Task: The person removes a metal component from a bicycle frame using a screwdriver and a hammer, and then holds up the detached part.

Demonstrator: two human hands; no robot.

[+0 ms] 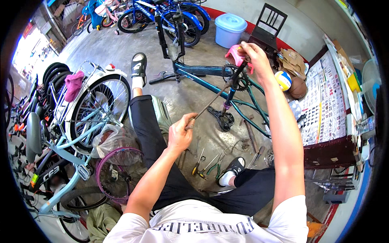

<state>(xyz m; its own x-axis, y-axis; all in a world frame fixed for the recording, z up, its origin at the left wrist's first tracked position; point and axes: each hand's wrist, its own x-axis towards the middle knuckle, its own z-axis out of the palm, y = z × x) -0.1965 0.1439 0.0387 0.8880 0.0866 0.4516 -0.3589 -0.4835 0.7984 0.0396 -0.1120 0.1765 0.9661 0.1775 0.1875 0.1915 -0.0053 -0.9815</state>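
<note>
A dark teal bicycle frame is upside down in front of me, with its black saddle and handlebar on the floor and its wheelless fork pointing up. My left hand is closed round the near end of a long thin metal wrench. The wrench's far end meets the crank area beside the chainring; its exact seat is too small to tell. My right hand is closed round the upper end of the crank arm, partly hiding it.
Pliers, screwdrivers, a spanner and a hammer lie between my feet. A light-blue bicycle and a purple wheel rim stand left. A low cabinet is right; balls and a blue bucket are behind.
</note>
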